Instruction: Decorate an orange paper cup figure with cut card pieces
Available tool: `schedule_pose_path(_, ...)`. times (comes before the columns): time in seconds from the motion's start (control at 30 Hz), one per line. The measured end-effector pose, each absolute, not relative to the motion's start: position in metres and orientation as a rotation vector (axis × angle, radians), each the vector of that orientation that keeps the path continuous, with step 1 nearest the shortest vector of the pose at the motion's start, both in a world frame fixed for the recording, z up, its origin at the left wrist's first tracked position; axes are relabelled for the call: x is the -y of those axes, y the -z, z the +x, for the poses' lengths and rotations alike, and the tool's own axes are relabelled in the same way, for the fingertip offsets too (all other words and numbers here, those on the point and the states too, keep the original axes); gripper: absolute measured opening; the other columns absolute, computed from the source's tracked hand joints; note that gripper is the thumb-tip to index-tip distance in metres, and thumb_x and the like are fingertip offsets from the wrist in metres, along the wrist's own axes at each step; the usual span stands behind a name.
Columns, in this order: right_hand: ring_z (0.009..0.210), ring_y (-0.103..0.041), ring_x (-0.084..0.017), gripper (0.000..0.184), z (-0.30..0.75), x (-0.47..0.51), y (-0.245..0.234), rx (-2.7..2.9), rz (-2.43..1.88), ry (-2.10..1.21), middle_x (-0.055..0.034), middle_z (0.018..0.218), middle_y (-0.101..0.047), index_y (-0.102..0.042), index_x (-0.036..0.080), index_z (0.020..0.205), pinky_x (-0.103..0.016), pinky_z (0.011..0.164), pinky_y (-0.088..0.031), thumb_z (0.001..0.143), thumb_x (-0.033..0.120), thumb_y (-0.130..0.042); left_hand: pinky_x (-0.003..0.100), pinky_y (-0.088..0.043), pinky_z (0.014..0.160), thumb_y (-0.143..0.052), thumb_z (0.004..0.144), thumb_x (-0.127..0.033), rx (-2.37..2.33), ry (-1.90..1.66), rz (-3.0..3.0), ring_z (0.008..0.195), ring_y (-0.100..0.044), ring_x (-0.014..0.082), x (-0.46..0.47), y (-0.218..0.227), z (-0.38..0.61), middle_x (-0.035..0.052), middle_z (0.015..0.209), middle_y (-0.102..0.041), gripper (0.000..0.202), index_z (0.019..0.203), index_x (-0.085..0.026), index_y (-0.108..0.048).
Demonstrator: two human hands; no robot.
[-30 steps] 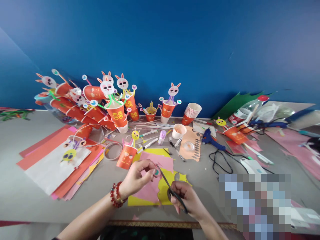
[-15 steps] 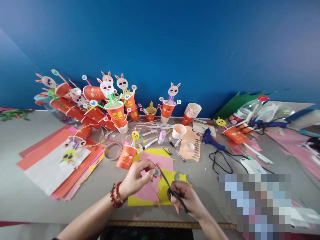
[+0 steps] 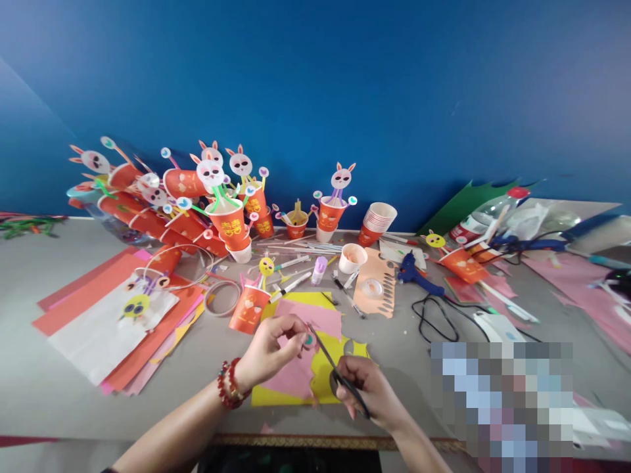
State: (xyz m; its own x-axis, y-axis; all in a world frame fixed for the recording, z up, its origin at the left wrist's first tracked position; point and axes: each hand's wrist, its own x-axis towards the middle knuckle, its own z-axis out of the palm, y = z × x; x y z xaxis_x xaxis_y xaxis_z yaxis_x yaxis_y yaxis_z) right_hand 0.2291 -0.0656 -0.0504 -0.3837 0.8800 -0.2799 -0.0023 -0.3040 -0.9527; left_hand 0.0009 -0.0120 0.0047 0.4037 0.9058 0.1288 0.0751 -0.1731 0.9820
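Between the fingertips of my left hand is a small pink paper piece with a teal mark. My right hand is closed round the dark handles of a pair of scissors. The scissor blades point up and left, their tips close beside the paper piece; I cannot tell whether they touch it. Below both hands lie a pink sheet and a yellow sheet with cut edges. Just beyond my left hand, an orange paper cup with a yellow animal face leans to one side.
Rabbit-faced paper cups crowd the back left. A tape roll, a purple-capped glue stick and a white cup stand mid-table. A blue glue gun with a black cord lies right. Stacked coloured paper lies left.
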Motion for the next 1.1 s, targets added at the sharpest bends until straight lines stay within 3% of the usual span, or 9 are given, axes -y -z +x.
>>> schedule_pose_path(0.2,0.034,-0.040,-0.006,0.060,0.229,0.063,0.047,1.277,-1.194,-1.746,0.0106,0.046,-0.037,-0.037,0.023,0.059,-0.017,0.035,-0.026,0.066,0.062,-0.081,0.022,-0.048,0.058,-0.055,0.092,-0.021,-0.908,-0.925,1.531,0.059,-0.064,0.0123,0.011,-0.004,0.000,0.0029,0.069,-0.065,0.020,0.074,-0.015,-0.059)
schedule_pose_path(0.37,0.038,-0.046,-0.009,0.059,0.232,0.058,0.034,1.238,-1.231,-1.714,0.0069,0.047,-0.049,-0.043,0.022,0.064,-0.021,0.043,-0.033,0.068,0.072,-0.075,0.023,-0.049,0.058,-0.051,0.095,-0.025,-0.998,-0.942,1.494,0.060,-0.063,0.0133,0.007,0.003,-0.002,0.0022,0.069,-0.065,0.021,0.077,-0.017,-0.058)
schedule_pose_path(0.5,0.045,-0.049,-0.011,0.053,0.235,0.053,0.032,1.275,-1.251,-1.598,0.0029,0.049,-0.056,-0.049,0.021,0.069,-0.024,0.049,-0.034,0.076,0.069,-0.069,0.025,-0.044,0.059,-0.050,0.094,-0.022,-1.199,-0.854,1.844,0.064,-0.061,0.0157,0.004,0.006,0.000,0.0019,0.072,-0.065,0.016,0.081,-0.019,-0.058)
schedule_pose_path(0.63,0.050,-0.048,-0.013,0.051,0.233,0.051,0.034,1.315,-1.288,-1.508,0.0026,0.049,-0.055,-0.049,0.021,0.067,-0.026,0.053,-0.034,0.080,0.068,-0.066,0.029,-0.045,0.064,-0.048,0.095,-0.019,-1.302,-0.771,2.096,0.070,-0.063,0.0195,0.000,0.016,0.005,0.0045,0.082,-0.067,0.012,0.087,-0.020,-0.058)
schedule_pose_path(0.8,0.052,-0.048,-0.014,0.050,0.233,0.051,0.034,1.329,-1.305,-1.475,0.0024,0.051,-0.056,-0.050,0.021,0.068,-0.027,0.056,-0.034,0.082,0.068,-0.064,0.032,-0.050,0.079,-0.042,0.098,-0.018,-1.320,-0.815,2.103,0.090,-0.065,0.0220,-0.005,0.023,0.005,0.0083,0.100,-0.065,0.018,0.086,-0.020,-0.056)
schedule_pose_path(1.1,0.050,-0.047,-0.013,0.048,0.232,0.051,0.043,1.294,-1.262,-1.516,0.0035,0.051,-0.055,-0.048,0.022,0.070,-0.025,0.054,-0.033,0.080,0.065,-0.066,0.031,-0.050,0.083,-0.045,0.099,-0.024,-1.339,-0.550,2.310,0.090,-0.064,0.0201,-0.013,0.012,0.017,0.0053,0.094,-0.066,0.022,0.082,-0.020,-0.058)
